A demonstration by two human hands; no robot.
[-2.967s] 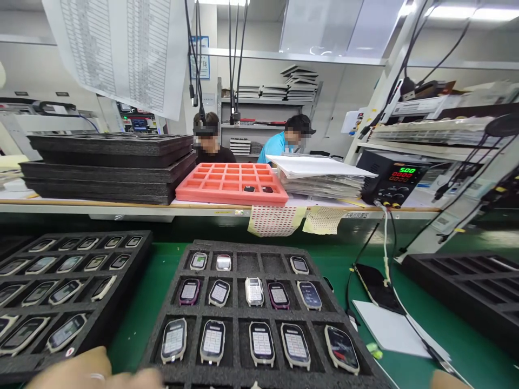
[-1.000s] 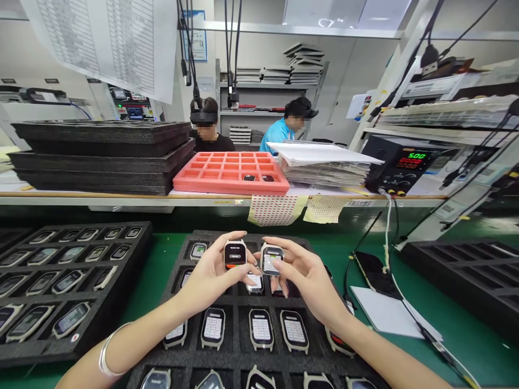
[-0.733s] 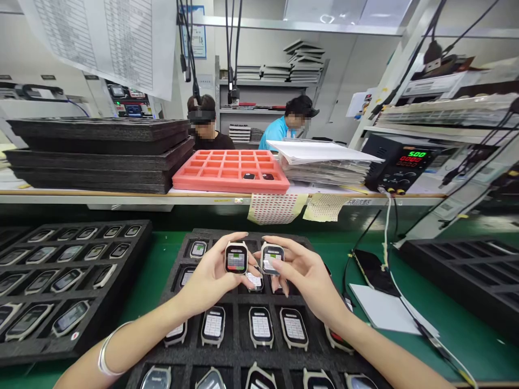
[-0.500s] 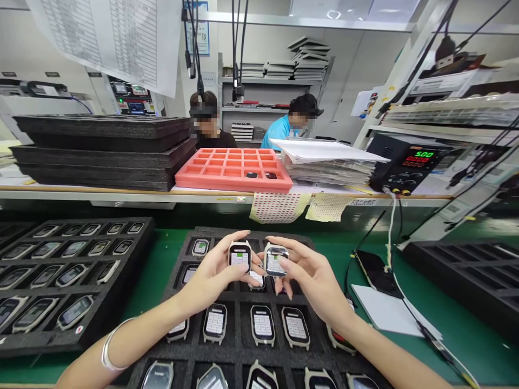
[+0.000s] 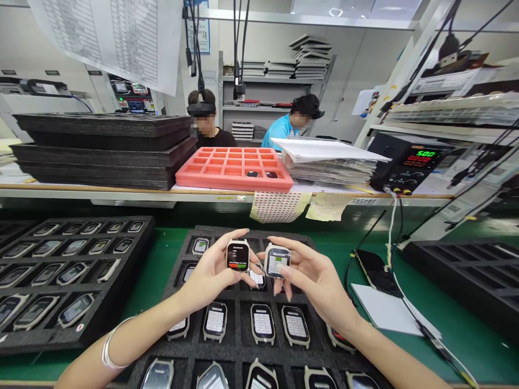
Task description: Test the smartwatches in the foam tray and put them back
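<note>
My left hand [image 5: 214, 270] grips a strapless smartwatch [image 5: 238, 256] by its edges. Its dark screen carries white text, with a red and a green bar at the bottom. Beside it, my right hand [image 5: 310, 270] holds a second smartwatch [image 5: 278, 260], its screen showing a pale grid with a green patch; the thumb lies at the lower right of that screen. Both watches are upright, above a black foam tray [image 5: 239, 319] whose compartments hold several similar watches, such as a lit watch [image 5: 263, 324] below my hands. My hands partly hide the tray's upper rows.
At left lies another black foam tray [image 5: 107, 292] of watches. On the shelf are stacked black trays [image 5: 101, 162], a pink foam tray [image 5: 233, 183] and a power supply [image 5: 409, 162]. A phone [image 5: 377, 270], white pad [image 5: 389, 310] and cables lie at right. Two people sit beyond.
The left watch's screen has gone from a grid to dark with text and coloured bars, and my left thumb has come off it. Both hands stay nearly in place.
</note>
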